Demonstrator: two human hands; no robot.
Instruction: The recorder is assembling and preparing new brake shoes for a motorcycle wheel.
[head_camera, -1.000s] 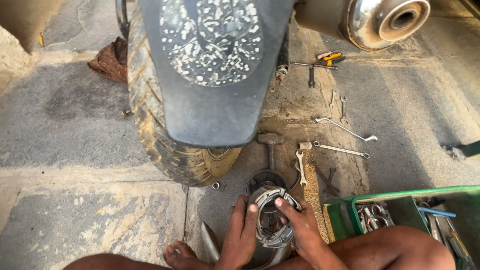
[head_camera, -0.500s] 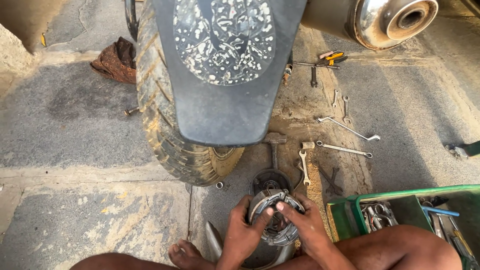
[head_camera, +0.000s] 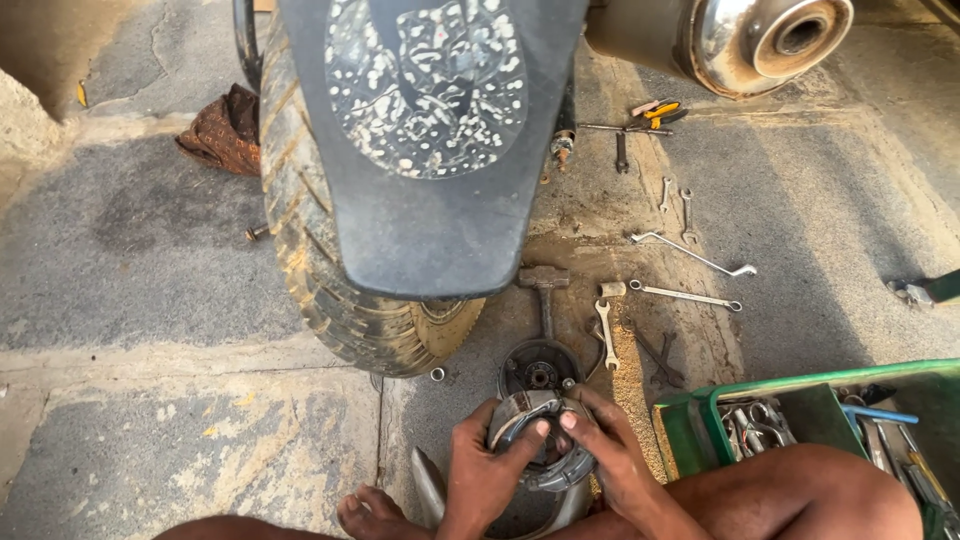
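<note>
The brake shoe assembly (head_camera: 535, 440) sits near centre, below the round hub plate (head_camera: 540, 368). Versus earlier, both thumbs now meet on top. Left hand (head_camera: 485, 470) and right hand (head_camera: 610, 455) clasp it; its lower edge is hidden.

Both hands, left hand (head_camera: 487, 468) and right hand (head_camera: 610, 455), grip the brake shoe set (head_camera: 538, 440) at bottom centre, on the ground. Just behind it lies the brake plate (head_camera: 540, 366), w/ the hammer (head_camera: 543, 290) behind that. Tyre (head_camera: 330, 270) stands behind-left, under the mudguard (head_camera: 430, 150). Spanners (head_camera: 690, 270) lie scattered to the right of the hammer, pliers (head_camera: 655, 110) farther back, below the exhaust (head_camera: 730, 40). Tool crate (head_camera: 800, 420) sits at right, beside the knee (head_camera: 800, 490). Rag (head_camera: 222, 130) lies left of the tyre. Foot (head_camera: 370, 515) is left of the hands.
</note>
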